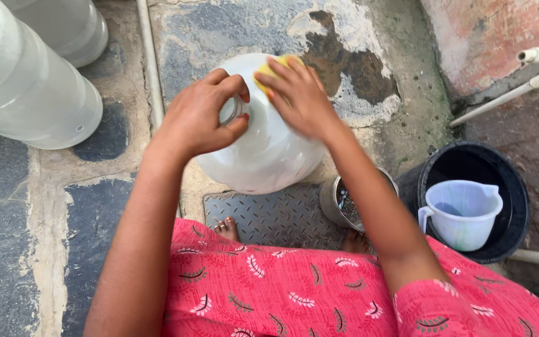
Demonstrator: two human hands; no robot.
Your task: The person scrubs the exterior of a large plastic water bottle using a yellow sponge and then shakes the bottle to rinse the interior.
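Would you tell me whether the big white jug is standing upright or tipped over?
Upright: the white jug stands on the ground, neck pointing up, the left hand gripping the neck and the right hand pressing a yellow sponge.

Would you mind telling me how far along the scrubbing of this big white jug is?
Done: nothing shows as finished; no foam or rinsed patch is visible. In hand: the left hand grips the neck of the large white plastic jug, while the right hand presses a yellow sponge on its shoulder. Left: probably rinsing, since the pale plastic measuring jug sits in the black bucket.

left hand [204,115] curled; right hand [297,97] flat, pressing
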